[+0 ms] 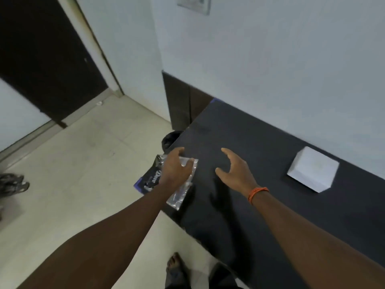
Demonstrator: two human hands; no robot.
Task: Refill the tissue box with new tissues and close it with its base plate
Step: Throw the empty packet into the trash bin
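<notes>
The left hand (pixel 176 166) has its fingers curled down onto a clear plastic wrapper (pixel 183 184) at the near corner of the dark table (pixel 260 142); whether they pinch the film or merely press on it cannot be told. The right hand (pixel 235 170) hovers just beside it, fingers spread and slightly bent, holding nothing. An orange thread (pixel 258 192) circles that wrist.

The wrapper looks thin, crinkly and slick (a judgement from its shine), so it will likely slide under a flat palm; a pinch at its free edge should serve better. A dark printed packet (pixel 153 178) lies partly under the left hand and overhangs the table edge; its contents are unreadable.

The white tissue box (pixel 312 170) sits well apart to the right, near the wall. It seems light and stiff, best gripped across opposite sides. Its opening, its base plate and any tissues are not visible. A dark bin (pixel 171 138) peeks from behind the table corner.
</notes>
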